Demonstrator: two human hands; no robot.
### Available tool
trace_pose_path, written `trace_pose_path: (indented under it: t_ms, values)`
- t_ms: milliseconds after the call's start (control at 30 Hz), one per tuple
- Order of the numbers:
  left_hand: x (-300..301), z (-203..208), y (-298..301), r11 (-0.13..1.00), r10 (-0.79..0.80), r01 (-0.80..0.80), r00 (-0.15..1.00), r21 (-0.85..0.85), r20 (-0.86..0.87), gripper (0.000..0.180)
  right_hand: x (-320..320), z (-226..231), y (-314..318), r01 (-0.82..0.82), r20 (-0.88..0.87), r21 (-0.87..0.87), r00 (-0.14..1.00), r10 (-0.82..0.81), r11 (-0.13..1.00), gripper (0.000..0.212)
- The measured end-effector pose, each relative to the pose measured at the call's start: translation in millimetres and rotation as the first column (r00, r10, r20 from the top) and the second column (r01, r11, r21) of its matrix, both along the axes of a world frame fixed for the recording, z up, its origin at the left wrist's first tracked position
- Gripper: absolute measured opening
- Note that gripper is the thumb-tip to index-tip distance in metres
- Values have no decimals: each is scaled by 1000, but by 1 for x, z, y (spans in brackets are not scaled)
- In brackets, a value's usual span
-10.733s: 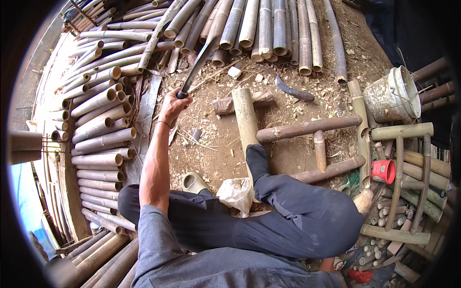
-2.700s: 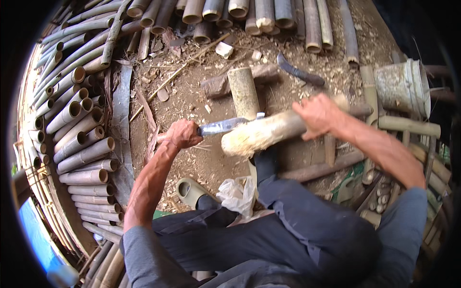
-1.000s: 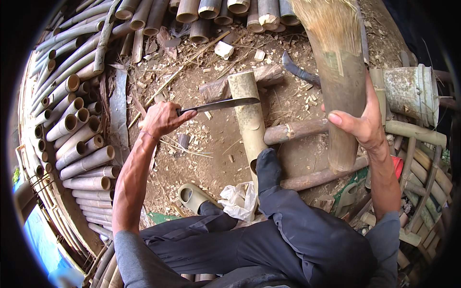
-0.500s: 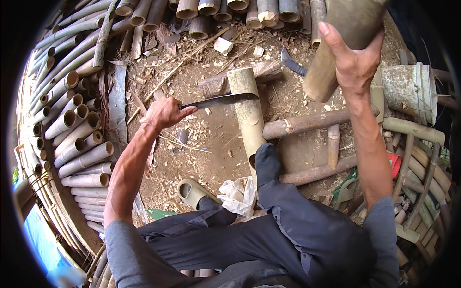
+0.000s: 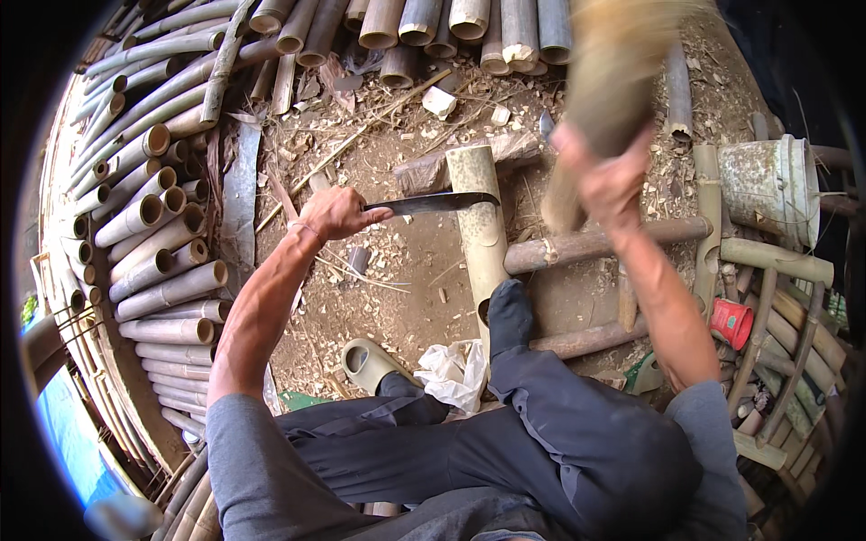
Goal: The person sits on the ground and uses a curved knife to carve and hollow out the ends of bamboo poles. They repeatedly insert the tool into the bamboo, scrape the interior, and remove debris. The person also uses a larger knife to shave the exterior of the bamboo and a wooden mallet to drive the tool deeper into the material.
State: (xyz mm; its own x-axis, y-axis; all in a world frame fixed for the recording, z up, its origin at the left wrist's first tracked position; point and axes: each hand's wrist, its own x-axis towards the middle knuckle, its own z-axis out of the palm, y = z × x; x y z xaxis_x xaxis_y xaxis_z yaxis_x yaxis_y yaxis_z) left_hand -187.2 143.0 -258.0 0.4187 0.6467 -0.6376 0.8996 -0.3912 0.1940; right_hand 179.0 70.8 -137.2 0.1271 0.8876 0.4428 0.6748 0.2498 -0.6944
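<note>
My left hand [image 5: 332,216] is closed round the handle of a machete [image 5: 428,205]. Its dark blade lies across a pale bamboo pole [image 5: 480,243], near the pole's far end. Up and to the right, my right hand [image 5: 609,180] grips a thick wooden mallet [image 5: 621,86], raised and smeared by motion, apart from the blade. One foot in a black sock [image 5: 511,316] is against the near part of the pole. The pole's far end rests by a short log [image 5: 419,174] on the ground.
Cut bamboo tubes [image 5: 171,288] are stacked along the left, with more tubes [image 5: 419,22] at the back. A bamboo frame [image 5: 604,243] adjoins the pole. To the right are a dirty white bucket [image 5: 767,185] and a red cup [image 5: 731,323]. Wood chips litter the ground.
My right hand and the mallet have swung leftward, the hand also lower in view. The whole scene has shifted slightly right and down. The machete still lies across the pole.
</note>
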Motion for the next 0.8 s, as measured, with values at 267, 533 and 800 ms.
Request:
trace_pose_path:
  t_ms: [267, 533, 800]
  values:
    - [-5, -8, 6, 998, -62, 62, 998, -33, 6, 85, 25, 22, -18, -88, 110, -346, 985, 134, 934, 102]
    - [59, 64, 77, 894, -297, 324, 946, 310, -134, 82, 51, 44, -29, -184, -567, -546, 800, -198, 817, 62]
    - [6, 1, -91, 837, 401, -500, 837, 223, 373, 52, 55, 25, -82, -196, -461, -516, 884, -78, 834, 82]
